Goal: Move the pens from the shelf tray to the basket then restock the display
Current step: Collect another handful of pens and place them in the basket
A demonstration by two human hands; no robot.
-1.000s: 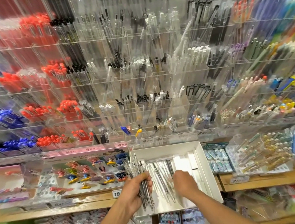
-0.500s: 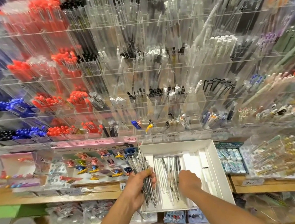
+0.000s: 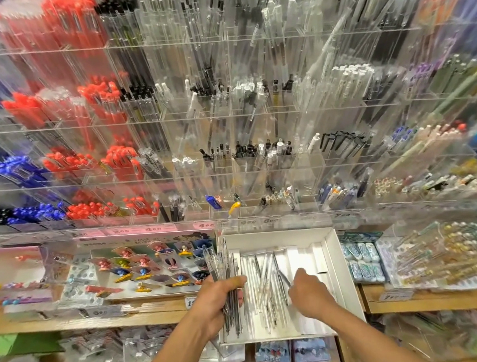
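Right hand (image 3: 309, 291) lifted slightly, grip unclear over tray (image 3: 335, 262), left hand (image 3: 219, 301) clutching pens (image 3: 224, 268)

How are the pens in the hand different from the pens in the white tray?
The bundle of pens is bunched tight and gripped by the left hand; the loose pens lie spread out, crossing each other, on the white tray. The bundle reaches over the tray's left edge; the loose ones stay inside. Both look clear and thin.

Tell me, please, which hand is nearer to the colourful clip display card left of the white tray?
Left. The left hand, gripping a pen bundle, sits beside the clip display card; the right hand reaches inside the white tray.
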